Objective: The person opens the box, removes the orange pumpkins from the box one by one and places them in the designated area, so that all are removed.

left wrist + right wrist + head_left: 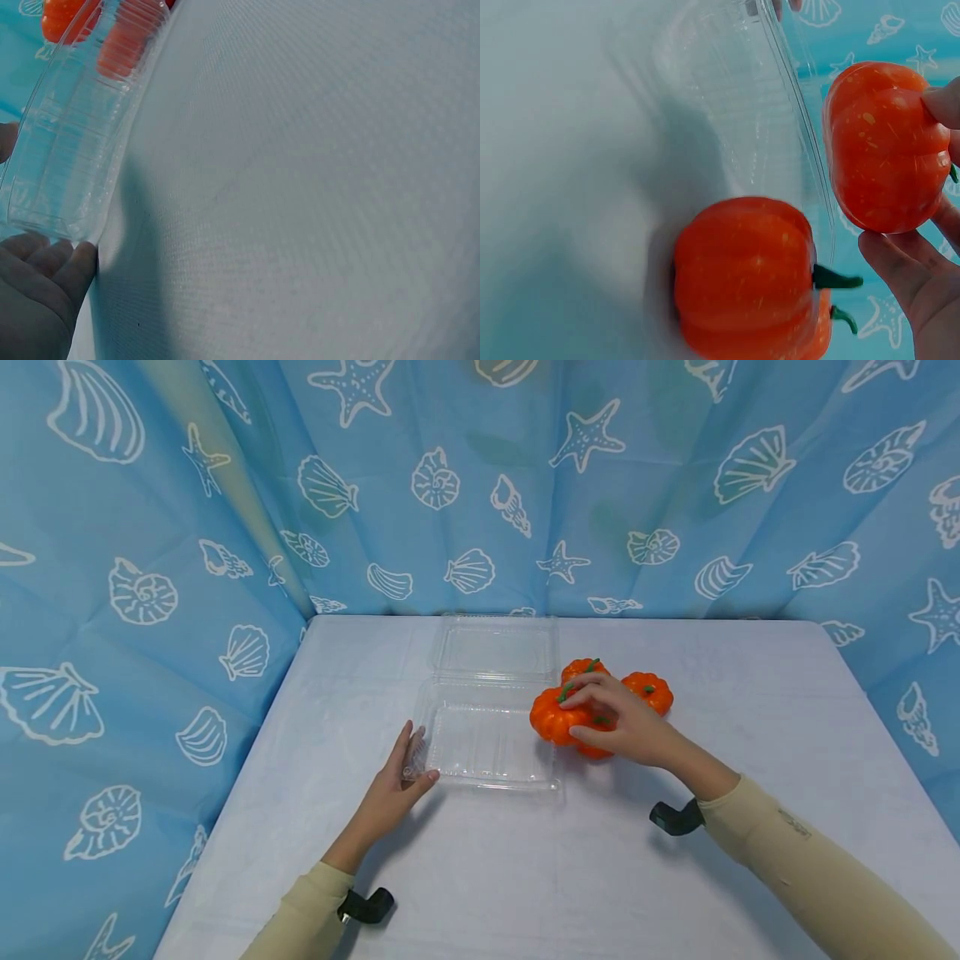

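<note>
My right hand [626, 722] grips a small orange toy pumpkin [553, 717] with a green stem, thumb and fingers around its side. The pumpkin [889, 146] hangs above the table at the right edge of an open clear plastic container [491, 739]. Under and behind that hand are more orange pumpkins: one at the back [583, 670], one to the right [651, 692], and one partly hidden below the hand [597, 750]. My left hand [390, 793] touches the container's front left corner, fingers straight along its left side. In the left wrist view, those fingertips [79, 266] rest against the container's end.
The container's clear lid [497, 647] lies folded back towards the rear edge of the white-covered table [480, 868]. A blue curtain [465, 485] with white shell drawings hangs behind and at both sides. Dark camera mounts [675, 818] sit at both wrists.
</note>
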Tool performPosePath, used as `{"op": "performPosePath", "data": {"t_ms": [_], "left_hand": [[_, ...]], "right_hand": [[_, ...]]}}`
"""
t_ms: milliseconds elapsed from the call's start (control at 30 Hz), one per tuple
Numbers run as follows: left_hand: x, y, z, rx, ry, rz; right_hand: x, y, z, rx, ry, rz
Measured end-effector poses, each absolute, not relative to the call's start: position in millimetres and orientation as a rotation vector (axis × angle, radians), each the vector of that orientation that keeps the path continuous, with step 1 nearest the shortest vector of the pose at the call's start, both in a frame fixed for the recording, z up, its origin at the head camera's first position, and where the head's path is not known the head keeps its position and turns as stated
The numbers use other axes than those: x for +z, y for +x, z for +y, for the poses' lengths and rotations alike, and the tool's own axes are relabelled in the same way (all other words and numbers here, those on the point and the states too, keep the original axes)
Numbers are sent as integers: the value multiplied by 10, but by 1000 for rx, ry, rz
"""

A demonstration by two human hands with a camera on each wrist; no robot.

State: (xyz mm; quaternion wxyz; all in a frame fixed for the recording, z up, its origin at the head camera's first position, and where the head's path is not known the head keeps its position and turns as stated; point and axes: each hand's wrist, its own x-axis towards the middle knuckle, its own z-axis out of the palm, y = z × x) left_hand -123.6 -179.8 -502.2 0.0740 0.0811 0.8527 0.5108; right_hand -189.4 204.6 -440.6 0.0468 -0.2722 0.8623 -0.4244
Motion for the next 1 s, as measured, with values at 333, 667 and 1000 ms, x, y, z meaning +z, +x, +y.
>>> {"op": "performPosePath", "data": {"t_ms": [333,667,1000], "left_hand": [[-5057,-1246,-1810,1547,250,2558],[-5060,-1244,-1807,1547,240,2559],[-5062,-1245,-1805,1535,246,2567]], "right_hand": [[-4374,-1792,2230,-1297,-703,2720],[-4394,-1669,2547,-1415,-634,2779],[-4427,-1531,2808,-1463,-543,2848]]}}
